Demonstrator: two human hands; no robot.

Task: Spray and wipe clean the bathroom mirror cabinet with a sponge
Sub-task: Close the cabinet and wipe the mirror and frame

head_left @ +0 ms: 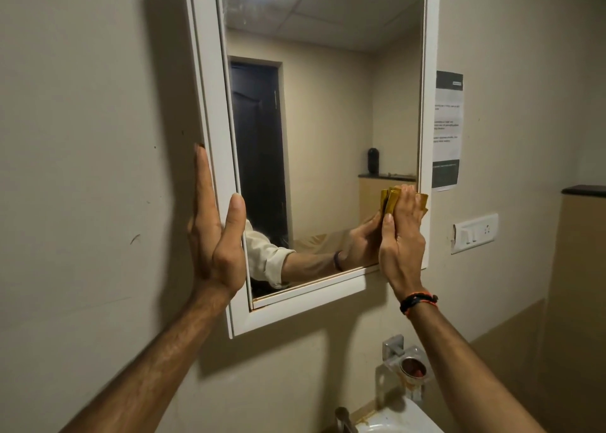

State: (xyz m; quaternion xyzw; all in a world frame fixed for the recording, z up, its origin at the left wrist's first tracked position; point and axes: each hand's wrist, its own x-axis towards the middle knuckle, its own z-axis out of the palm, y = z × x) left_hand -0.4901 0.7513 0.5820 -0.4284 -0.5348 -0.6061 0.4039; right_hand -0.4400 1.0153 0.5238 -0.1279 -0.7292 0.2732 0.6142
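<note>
The white-framed mirror cabinet (210, 111) hangs on the beige wall, its mirror door (328, 121) filling the frame. My left hand (216, 236) lies flat against the cabinet's left side, fingers straight up, thumb on the front frame. My right hand (401, 239) presses a yellow sponge (390, 198) against the mirror's lower right corner, fingers curled over it. Smears or droplets show on the glass at the top left (236, 3).
A paper notice (447, 128) is stuck to the wall right of the cabinet, with a switch plate (475, 232) below it. Beneath the cabinet are a metal holder (406, 364), a tap (344, 418) and a white sink (393, 423).
</note>
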